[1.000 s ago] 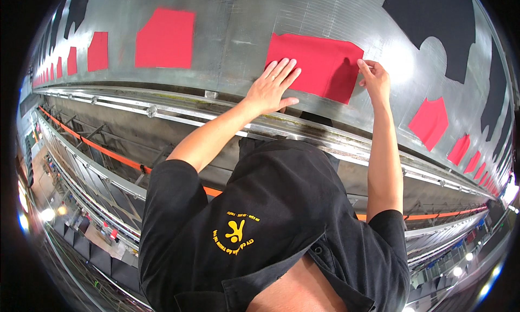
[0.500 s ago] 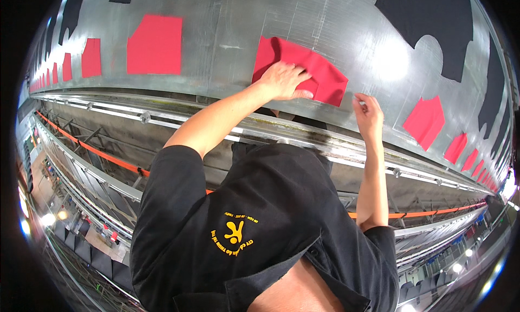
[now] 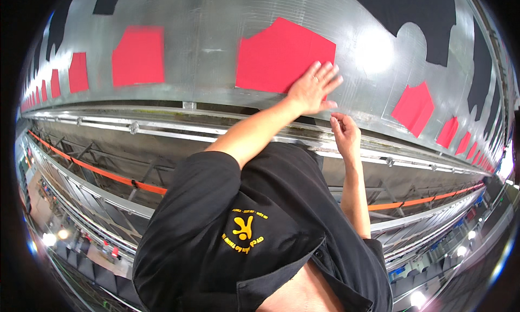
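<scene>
A red cut fabric piece [image 3: 281,55] lies flat on the grey metal table [image 3: 203,68] in front of me. My left hand [image 3: 315,89] rests palm down on its lower right corner, fingers spread and thumb out to the side. Just to the right, near the table's front edge, my right hand [image 3: 346,132] hovers apart from the cloth. Its fingers are curled in toward the thumb, and nothing shows in them.
More red pieces lie in a row along the table, one at the left [image 3: 138,57] and one at the right [image 3: 414,109]. Black fabric pieces [image 3: 414,14] lie farther back. A metal rail [image 3: 179,127] runs along the front edge, with an orange strip [image 3: 97,163] below it.
The red piece, creased and partly raised before, now lies flat. My left hand has slid right across it to the lower corner and spread its fingers. My right hand has come slightly lower and left.
</scene>
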`<state>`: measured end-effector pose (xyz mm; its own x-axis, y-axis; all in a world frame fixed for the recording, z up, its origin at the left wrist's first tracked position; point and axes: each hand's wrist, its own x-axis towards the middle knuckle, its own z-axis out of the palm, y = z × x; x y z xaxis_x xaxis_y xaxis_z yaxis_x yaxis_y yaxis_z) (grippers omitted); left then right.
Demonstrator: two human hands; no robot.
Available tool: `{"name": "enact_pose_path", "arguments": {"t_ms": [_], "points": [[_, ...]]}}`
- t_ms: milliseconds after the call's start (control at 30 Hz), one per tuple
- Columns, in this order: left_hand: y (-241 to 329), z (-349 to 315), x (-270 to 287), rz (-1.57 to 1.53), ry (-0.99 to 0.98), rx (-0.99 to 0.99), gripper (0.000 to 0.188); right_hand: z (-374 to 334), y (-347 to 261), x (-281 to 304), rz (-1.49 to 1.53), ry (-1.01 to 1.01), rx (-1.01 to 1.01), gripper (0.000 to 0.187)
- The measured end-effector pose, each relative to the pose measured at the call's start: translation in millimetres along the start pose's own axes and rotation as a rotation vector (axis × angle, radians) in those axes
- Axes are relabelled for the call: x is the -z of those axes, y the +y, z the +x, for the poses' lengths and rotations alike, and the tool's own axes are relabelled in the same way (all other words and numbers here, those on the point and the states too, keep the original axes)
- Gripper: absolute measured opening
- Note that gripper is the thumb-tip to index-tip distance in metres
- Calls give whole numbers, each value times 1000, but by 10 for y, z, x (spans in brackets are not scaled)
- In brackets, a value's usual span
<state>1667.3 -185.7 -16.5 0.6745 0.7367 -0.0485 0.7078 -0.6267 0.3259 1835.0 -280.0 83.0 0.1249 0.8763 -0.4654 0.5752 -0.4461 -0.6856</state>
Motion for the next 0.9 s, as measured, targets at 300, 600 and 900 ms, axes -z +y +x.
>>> {"name": "enact_pose_path", "arguments": {"t_ms": [300, 600, 900], "points": [[-1019, -832, 328, 44, 210, 319, 88, -483, 223, -62, -93, 20, 84, 20], [-1091, -695, 186, 180, 215, 344, 93, -1282, 333, -94, -62, 91, 57, 17], [-146, -19, -14, 139, 164, 215, 88, -1716, 856, 599, 191, 287, -104, 21]]}}
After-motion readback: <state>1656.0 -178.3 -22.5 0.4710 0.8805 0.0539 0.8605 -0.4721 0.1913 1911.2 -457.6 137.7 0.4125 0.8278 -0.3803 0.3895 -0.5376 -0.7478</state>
